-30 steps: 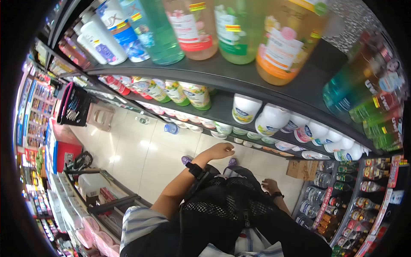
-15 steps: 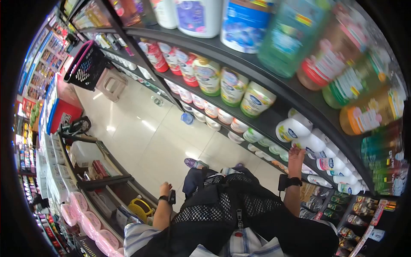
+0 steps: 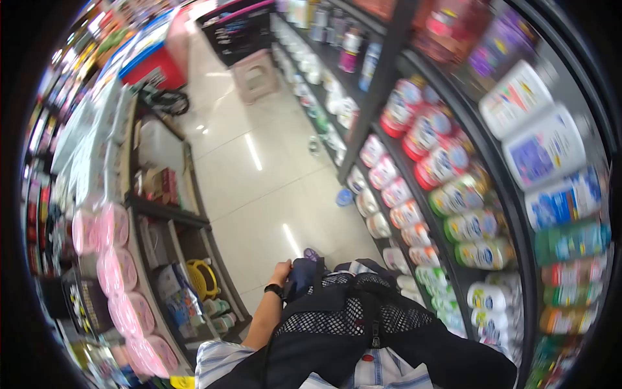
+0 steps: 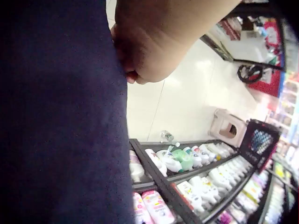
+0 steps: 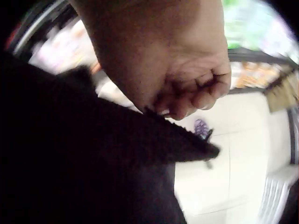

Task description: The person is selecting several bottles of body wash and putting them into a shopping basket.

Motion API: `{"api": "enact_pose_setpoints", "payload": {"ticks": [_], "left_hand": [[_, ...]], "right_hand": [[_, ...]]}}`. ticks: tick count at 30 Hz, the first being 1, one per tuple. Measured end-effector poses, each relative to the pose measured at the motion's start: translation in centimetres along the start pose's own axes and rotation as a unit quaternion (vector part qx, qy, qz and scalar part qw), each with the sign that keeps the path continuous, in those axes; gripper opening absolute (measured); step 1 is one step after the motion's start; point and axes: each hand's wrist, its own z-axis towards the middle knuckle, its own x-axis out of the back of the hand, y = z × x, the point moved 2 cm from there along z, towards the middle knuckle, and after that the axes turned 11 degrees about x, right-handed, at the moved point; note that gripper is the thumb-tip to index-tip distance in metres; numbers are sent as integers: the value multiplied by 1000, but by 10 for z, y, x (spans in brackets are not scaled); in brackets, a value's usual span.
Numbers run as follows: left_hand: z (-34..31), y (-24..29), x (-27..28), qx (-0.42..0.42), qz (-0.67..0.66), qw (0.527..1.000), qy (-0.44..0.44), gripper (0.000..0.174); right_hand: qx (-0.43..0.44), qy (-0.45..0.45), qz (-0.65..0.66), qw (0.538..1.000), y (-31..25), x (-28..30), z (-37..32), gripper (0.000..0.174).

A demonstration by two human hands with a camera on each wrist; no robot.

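My left hand [image 3: 280,273] hangs beside the dark trouser leg [image 4: 60,112], its fingers loosely curled and nothing seen in them. In the left wrist view the leg hides part of that hand. Hidden in the head view, my right hand [image 5: 191,88] shows in the right wrist view with loosely bent fingers. It hangs by the dark clothing [image 5: 93,154], whose edge overlaps the fingertips, and no item shows in its palm. A black mesh vest [image 3: 363,318] covers the front of the body.
Shelves of red bottles [image 3: 440,162] and white bottles [image 3: 489,297] line the right side. On the left stand pink wrapped packs [image 3: 126,285] and a low rack [image 3: 170,219]. Ahead along the tiled floor [image 3: 236,175] are a beige stool [image 3: 254,76] and a black basket [image 3: 240,29].
The view has turned left along the aisle, so the shelf bottles now stand at the right. The right hand, earlier raised by the white bottles, has dropped out of the head view.
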Motion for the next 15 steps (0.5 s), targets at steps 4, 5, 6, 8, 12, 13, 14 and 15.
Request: {"api": "enact_pose_setpoints", "payload": {"ticks": [4,5,6,8,12,13,14,15], "left_hand": [[-12,24,23,-34,-95,995,-20,38],[-10,20,30,-33,-112,993,-10,38],[-6,24,34,-22,-157,987,-8,39],[-4,-2,56,0,-223,975,0,41],[10,-55,62,57,-342,937,44,43],[13,-70,62,88,-367,924,53,45],[13,-82,62,99,-386,916,50,46],[11,-90,59,109,-404,907,47,47]], "right_hand": [[13,-56,-166,984,-4,-24,124,34],[14,-65,-203,977,12,-68,207,36],[28,-64,-219,973,-139,-69,277,36],[92,-221,-128,962,-160,16,212,27],[128,-167,-127,969,-230,17,265,18],[140,-172,-135,966,-240,14,282,18],[147,-173,-99,969,-243,6,302,14],[153,-174,-64,971,-241,-2,326,10]]}}
